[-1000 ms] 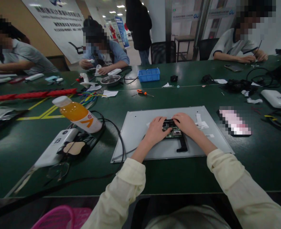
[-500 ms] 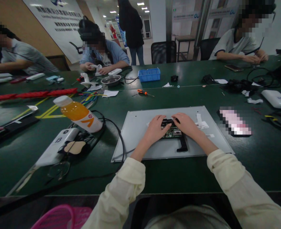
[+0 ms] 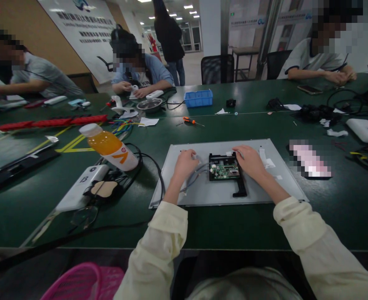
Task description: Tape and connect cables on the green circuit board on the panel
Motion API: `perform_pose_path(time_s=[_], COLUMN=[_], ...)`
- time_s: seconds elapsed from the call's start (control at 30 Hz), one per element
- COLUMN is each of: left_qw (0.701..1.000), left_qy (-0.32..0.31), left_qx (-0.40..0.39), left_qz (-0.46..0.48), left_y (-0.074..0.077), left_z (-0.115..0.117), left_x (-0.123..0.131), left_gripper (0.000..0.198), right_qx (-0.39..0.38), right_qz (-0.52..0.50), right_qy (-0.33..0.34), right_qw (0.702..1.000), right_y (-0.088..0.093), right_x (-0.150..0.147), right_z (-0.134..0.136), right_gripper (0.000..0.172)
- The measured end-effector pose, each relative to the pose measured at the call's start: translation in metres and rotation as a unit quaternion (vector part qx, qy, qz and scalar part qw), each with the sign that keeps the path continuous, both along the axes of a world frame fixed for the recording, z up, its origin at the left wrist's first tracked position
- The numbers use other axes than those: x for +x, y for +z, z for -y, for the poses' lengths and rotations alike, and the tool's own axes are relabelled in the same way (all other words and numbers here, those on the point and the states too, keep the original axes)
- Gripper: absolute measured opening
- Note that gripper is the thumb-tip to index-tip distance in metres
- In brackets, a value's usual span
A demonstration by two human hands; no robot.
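A green circuit board (image 3: 225,171) sits in a black plastic frame (image 3: 243,187) on a flat grey panel (image 3: 199,196). My right hand (image 3: 249,161) reaches over the frame's upper right corner, fingertips and thumb closed on it. To the left of the board, my left hand (image 3: 185,163) is held just above the panel with its fingers curled together. A small pale bit shows at those fingertips, too small to name. Thin grey cables (image 3: 194,177) run from the board's left side beneath my left hand.
A juice bottle (image 3: 112,150), a white power bank (image 3: 77,189) and eyeglasses (image 3: 85,216) lie left of the panel. On its right is a pink phone (image 3: 309,159). An orange screwdriver (image 3: 192,121) and blue basket (image 3: 198,98) are beyond it. Other people sit around the green table.
My left hand has moved left off the frame to beside the cables, uncovering the board. My right hand stays at the frame's upper right. The view has shifted slightly.
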State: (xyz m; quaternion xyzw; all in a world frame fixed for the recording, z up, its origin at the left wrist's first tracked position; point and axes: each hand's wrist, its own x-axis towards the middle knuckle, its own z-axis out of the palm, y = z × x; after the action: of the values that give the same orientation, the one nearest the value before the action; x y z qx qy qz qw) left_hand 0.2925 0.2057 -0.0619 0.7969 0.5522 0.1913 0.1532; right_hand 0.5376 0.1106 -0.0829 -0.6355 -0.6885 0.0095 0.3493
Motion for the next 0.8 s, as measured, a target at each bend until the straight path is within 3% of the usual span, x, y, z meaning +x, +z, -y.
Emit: perform_pose_path(time_s=[0.2,0.6,0.8], left_qw=[0.999,0.998,0.981], left_qy=[-0.051,-0.054,-0.018], left_qx=[-0.018,-0.001,-0.052], left_qz=[-0.006,0.013,0.186], left_y=[0.002,0.011,0.012], left_z=[-0.002,0.003,0.003], left_x=[-0.005,-0.002,0.002], left_gripper=[0.019,0.026,0.016], right_qx=[-0.003,-0.004,0.004], right_qz=[0.004,0.01,0.002], right_qy=[-0.007,-0.006,-0.006], right_qw=[1.0,1.0,1.0], right_y=[0.001,0.003,0.006], right_x=[0.0,-0.001,-0.003], right_z=[0.001,0.002,0.003], right_gripper=[0.034,0.03,0.03])
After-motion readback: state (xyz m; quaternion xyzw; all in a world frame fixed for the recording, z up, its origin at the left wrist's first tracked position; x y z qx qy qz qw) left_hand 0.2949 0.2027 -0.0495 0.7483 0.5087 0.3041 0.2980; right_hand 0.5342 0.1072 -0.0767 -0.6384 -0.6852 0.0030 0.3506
